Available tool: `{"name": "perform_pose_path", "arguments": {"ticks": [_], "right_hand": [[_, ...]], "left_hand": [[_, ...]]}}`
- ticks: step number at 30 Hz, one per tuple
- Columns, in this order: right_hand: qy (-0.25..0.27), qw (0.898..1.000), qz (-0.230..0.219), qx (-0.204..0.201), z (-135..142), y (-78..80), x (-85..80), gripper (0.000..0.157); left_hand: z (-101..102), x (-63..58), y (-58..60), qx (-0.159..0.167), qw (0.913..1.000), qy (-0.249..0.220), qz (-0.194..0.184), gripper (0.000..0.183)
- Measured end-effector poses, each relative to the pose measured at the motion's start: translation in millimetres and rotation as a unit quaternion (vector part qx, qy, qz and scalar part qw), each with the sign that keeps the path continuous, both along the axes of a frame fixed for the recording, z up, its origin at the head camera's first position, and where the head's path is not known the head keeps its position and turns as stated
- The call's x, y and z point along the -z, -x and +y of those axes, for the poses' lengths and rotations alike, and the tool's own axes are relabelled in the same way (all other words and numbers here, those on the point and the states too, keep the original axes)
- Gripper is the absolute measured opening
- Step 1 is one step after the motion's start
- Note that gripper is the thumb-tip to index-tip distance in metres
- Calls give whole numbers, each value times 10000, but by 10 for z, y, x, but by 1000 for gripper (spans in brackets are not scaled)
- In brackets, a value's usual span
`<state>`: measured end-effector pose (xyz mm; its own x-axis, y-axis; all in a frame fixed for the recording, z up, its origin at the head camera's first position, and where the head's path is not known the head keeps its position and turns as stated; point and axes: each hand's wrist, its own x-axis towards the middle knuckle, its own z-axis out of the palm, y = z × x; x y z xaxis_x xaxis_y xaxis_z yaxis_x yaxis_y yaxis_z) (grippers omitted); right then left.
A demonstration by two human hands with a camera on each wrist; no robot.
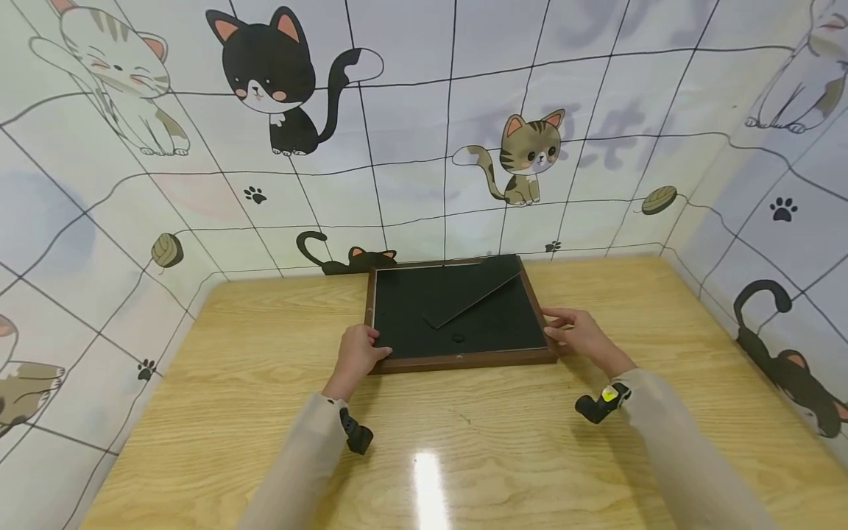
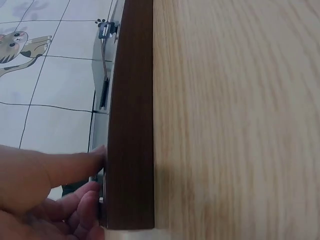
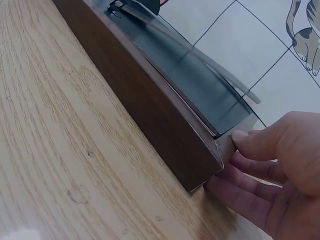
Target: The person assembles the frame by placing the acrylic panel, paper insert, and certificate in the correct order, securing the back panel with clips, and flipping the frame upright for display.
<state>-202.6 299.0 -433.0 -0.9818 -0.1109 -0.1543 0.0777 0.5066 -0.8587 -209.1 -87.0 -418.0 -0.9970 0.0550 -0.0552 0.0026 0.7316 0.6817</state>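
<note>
A brown picture frame [image 1: 477, 359] lies with its black backing [image 1: 404, 302] facing up at the back of the table. Folded down across that backing is a black stand leg [image 1: 483, 287], and a small dark fitting [image 1: 458, 338] sits by the near edge. My left hand [image 1: 354, 355] grips the near left corner, thumb along the top by the front rail. At the near right corner, my right hand [image 3: 270, 165] holds the frame's side, with the thumb on the upper edge and fingertips low against the corner.
The frame rests on a light wooden table [image 1: 278, 316], its far edge close to the back wall [image 1: 411, 191]. Cat-patterned walls enclose the table at the back, left and right. Each wrist carries a small black camera [image 1: 358, 434].
</note>
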Motion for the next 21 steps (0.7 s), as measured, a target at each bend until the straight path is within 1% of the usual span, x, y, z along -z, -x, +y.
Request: {"name": "perform_pose_path", "arguments": {"ticks": [6, 12, 16, 18, 21], "right_hand": [[-33, 10000, 43, -74, 21, -5, 6, 49], [-184, 9993, 225, -256, -7, -21, 11, 49], [-291, 9985, 295, -369, -1, -82, 14, 49], [-374, 9977, 368, -427, 7, -147, 18, 49], [-423, 9969, 438, -506, -10, -285, 28, 49]], "left_hand": [[-37, 30, 25, 249, 9991, 313, 137, 49], [-138, 104, -14, 433, 9983, 212, 317, 50], [-192, 116, -116, 513, 9982, 66, 295, 51], [-213, 105, -192, 535, 9982, -22, 259, 52], [-262, 103, -340, 549, 9981, -65, 268, 52]]}}
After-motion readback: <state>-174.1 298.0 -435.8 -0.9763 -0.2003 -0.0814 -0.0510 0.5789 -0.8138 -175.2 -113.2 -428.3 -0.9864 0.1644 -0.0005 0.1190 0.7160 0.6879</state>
